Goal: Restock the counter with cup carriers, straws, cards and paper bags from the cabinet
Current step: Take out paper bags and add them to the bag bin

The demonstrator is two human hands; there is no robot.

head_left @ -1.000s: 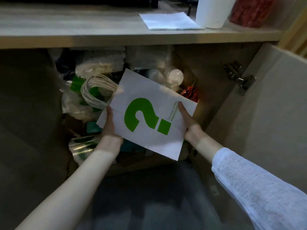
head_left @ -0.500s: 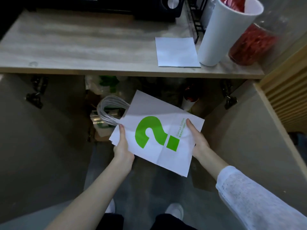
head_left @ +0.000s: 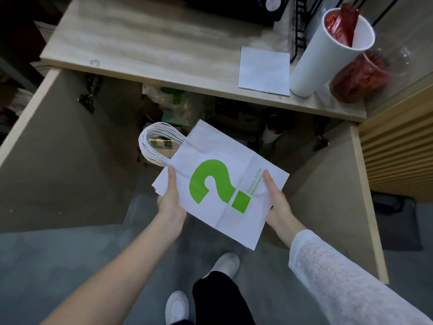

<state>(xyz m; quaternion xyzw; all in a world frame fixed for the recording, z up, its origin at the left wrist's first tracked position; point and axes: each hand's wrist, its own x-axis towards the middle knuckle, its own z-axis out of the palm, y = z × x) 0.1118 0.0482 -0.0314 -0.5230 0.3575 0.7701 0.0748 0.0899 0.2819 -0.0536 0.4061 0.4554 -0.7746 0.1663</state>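
Between my two hands, out in front of the open cabinet and below the counter edge, I hold a flat stack of white paper bags printed with a green question mark. My left hand grips the near-left edge and my right hand the right edge, thumbs on top. The stack looks light, thin and floppy, easily creased, so holding both side edges seems best; its long axis slants from the looped handles, far-left beyond my left hand, to the bottom corner near my right wrist.
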